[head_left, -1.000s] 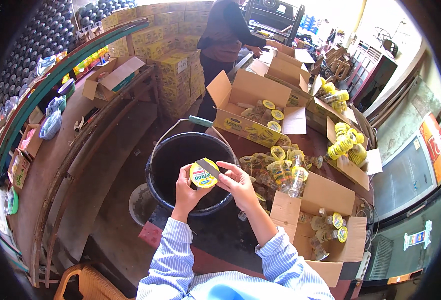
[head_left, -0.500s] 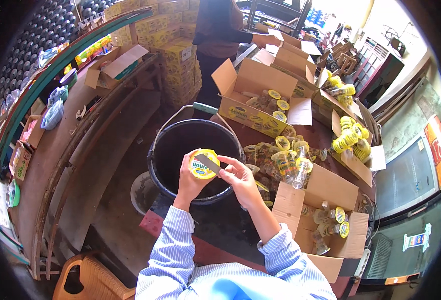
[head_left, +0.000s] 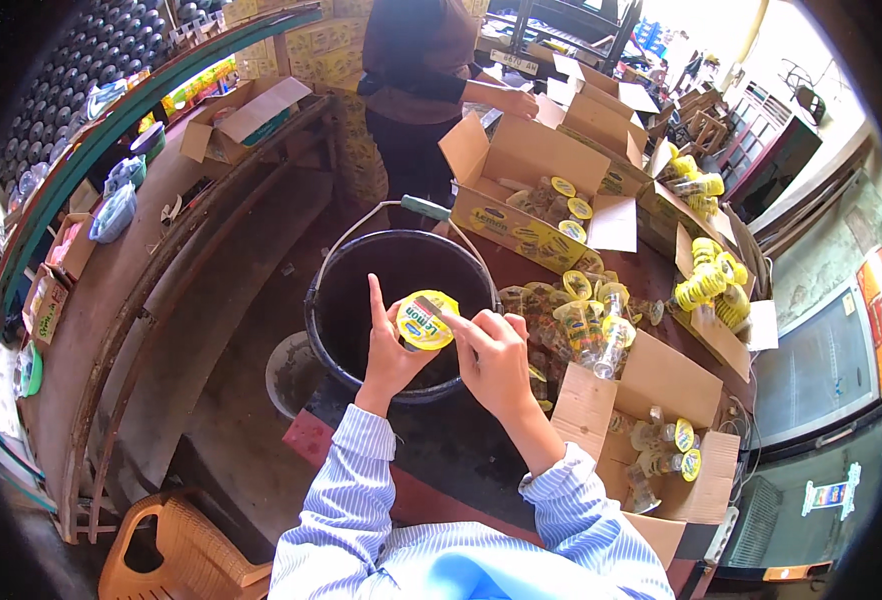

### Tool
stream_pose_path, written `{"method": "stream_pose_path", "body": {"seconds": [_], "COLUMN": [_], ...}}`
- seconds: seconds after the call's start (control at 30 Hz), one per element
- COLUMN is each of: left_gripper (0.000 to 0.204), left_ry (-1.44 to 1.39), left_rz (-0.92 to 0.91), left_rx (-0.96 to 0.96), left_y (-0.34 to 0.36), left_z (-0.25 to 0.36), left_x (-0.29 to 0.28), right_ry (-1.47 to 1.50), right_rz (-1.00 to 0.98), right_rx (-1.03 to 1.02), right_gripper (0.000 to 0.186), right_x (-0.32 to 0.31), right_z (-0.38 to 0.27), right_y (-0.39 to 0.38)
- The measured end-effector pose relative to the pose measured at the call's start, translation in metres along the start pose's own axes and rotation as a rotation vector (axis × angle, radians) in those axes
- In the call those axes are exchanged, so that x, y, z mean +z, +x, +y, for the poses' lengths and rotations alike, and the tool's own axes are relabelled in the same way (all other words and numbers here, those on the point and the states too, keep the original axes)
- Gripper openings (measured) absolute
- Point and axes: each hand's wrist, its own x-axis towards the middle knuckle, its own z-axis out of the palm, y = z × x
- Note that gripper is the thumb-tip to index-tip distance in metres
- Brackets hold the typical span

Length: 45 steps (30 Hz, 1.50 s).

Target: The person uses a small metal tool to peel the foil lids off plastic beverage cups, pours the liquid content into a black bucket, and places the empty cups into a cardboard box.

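My left hand holds a small plastic cup with a yellow foil lid over a black bucket, index finger pointing up. My right hand pinches the right edge of that lid with thumb and fingertips. The bucket has a metal bail with a green grip and stands at the table's left edge. Both forearms wear blue striped sleeves.
Several loose yellow-lidded cups lie right of the bucket. Open cardboard boxes with more cups stand around the table. Another person stands at the far side. A wooden counter runs along the left; an orange plastic chair is at bottom left.
The view has shifted so the bucket and hands sit lower in the picture. My right hand's fingers have moved onto the lid's edge; the cup stays over the bucket.
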Motion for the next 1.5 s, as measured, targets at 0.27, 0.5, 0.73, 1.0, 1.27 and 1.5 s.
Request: {"method": "stream_pose_path", "body": {"seconds": [0.27,0.5,0.73,1.0,1.27,1.5], "left_gripper": [0.114,0.114,0.114,0.114,0.115,0.115], "left_ry": [0.003,-0.043,-0.036,-0.035,0.026,0.005], "left_rz": [-0.015,-0.004,-0.028,-0.019,-0.031,-0.026], "left_rx": [0.040,0.033,0.035,0.038,0.038,0.046], "left_y": [0.001,0.001,0.000,0.000,-0.001,0.000], "left_z": [0.002,-0.001,0.000,0.000,0.001,0.002], "left_x": [0.003,0.002,0.000,0.000,-0.001,0.000], "right_ry": [-0.102,-0.098,-0.124,-0.125,-0.139,-0.146], "right_rz": [0.004,-0.059,-0.097,-0.056,-0.087,-0.122], "right_rx": [-0.068,-0.048,-0.051,-0.068,-0.063,-0.055], "right_gripper": [0.025,0.028,0.030,0.028,0.028,0.027], "right_x": [0.000,0.004,0.006,0.008,0.010,0.006], "right_z": [0.000,-0.001,0.001,-0.001,0.000,-0.002], "right_y": [0.002,-0.001,-0.004,-0.003,-0.003,-0.001]}}
